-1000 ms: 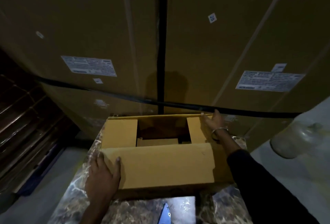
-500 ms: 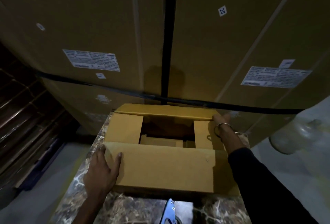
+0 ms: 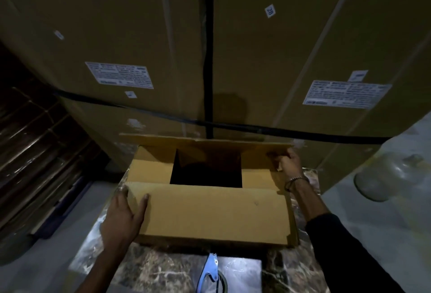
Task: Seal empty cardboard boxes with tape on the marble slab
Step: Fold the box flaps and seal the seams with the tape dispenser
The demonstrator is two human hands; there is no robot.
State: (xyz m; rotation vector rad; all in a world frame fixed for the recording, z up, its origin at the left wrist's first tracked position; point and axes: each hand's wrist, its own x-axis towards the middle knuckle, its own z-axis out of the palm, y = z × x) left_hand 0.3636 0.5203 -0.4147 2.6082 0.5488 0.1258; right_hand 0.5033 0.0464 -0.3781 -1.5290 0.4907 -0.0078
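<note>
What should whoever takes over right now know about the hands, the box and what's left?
Left hand: flat on the near flap, pressing it down at its left end.
Right hand: grip on the right end of the far flap, which is raised and only partly folded.
Cardboard box sits on the marble slab; both side flaps are folded in, with a dark gap open in the middle.
Blue-handled scissors lie on the slab near the person.
Done: three flaps down.
Left: close the far flap, then tape the seam. No tape in view.

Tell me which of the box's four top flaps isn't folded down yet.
The far long flap, along the big cartons: it stands raised, pinched at its right end by the right hand. The near flap, under the left hand, and both short side flaps lie flat.
</note>
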